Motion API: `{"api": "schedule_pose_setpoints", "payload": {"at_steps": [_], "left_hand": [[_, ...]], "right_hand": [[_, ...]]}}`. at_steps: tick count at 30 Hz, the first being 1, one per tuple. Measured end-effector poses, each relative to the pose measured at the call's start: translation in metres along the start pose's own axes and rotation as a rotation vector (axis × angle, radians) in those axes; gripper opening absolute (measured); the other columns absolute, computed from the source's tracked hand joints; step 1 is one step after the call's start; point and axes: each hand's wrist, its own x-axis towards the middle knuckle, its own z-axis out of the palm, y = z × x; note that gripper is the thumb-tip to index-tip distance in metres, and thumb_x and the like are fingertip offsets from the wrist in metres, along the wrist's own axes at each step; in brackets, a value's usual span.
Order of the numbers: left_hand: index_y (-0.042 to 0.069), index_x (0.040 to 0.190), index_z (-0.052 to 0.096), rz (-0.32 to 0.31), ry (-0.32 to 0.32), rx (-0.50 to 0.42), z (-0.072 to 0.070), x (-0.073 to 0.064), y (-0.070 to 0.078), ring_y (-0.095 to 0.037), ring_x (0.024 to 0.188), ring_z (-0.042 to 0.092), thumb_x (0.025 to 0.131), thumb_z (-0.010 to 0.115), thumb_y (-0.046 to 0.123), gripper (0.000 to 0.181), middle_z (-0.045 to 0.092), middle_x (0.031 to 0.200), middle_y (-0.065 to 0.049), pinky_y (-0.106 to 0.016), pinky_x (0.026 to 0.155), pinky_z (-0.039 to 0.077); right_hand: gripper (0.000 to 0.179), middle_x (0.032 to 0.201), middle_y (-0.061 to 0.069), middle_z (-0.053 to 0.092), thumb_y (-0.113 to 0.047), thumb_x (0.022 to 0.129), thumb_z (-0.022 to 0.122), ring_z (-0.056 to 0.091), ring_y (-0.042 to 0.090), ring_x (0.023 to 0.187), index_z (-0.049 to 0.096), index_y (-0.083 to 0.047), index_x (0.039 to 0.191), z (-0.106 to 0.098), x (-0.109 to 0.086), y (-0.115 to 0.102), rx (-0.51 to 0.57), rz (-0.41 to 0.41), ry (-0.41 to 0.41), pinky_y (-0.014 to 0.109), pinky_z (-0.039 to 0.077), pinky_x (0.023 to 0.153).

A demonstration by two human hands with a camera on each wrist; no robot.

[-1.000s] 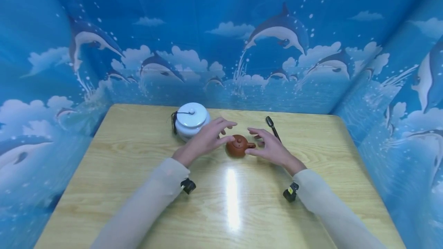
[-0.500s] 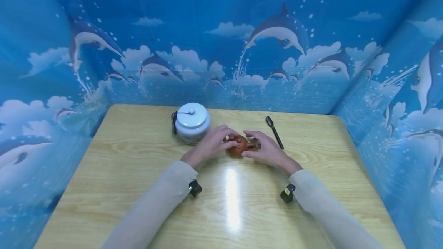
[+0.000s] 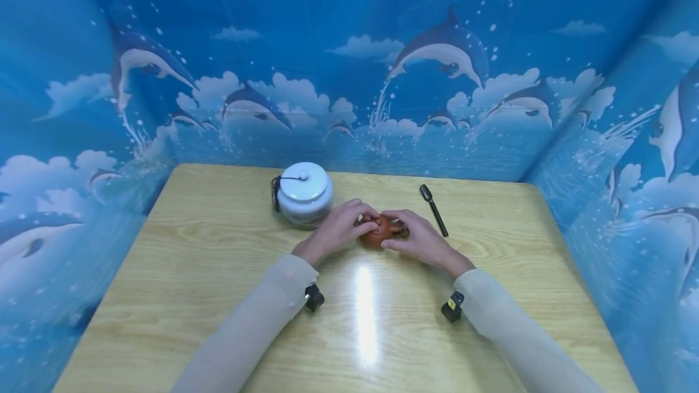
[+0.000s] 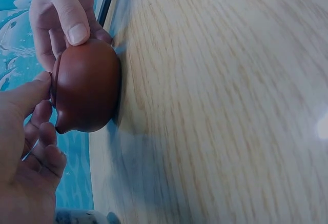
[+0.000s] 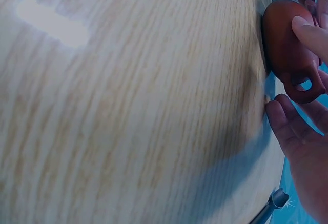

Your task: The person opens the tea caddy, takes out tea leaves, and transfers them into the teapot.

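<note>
Brown teapot (image 3: pixel 373 239) at mid-frame on the glossy wood-grain tabletop (image 3: pixel 207 241), left hand (image 3: pixel 343 224) pinching its lid (image 4: pixel 54 83), right hand (image 3: pixel 419 238) clamped on the teapot, blue dolphin-print curtain (image 3: pixel 306 47) filling the upper frame!

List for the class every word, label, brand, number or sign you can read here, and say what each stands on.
None can be read: no text shows on the visible sides of the brown teapot, white lidded jar, black scoop or dolphin curtain.
Yellow patch on the right wrist device: too small to tell whether it carries any marking.
</note>
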Motion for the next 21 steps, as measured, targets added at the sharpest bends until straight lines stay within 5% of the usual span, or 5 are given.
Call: {"api": "schedule_pose_setpoints", "payload": {"at_steps": [21], "left_hand": [[0.016,0.123,0.079,0.034,0.025,0.019,-0.0011,0.0029,0.0045,-0.015,0.105,0.068,0.108,0.072,0.029,0.021,0.072,0.113,0.0,-0.036,0.093,0.06]], "right_hand": [[0.074,0.156,0.013,0.058,-0.037,0.098,0.084,0.067,0.03,0.133,0.052,-0.014,0.161,-0.0022,-0.0002,-0.0048,-0.036,0.009,-0.011,0.049,0.06,0.11]]}}
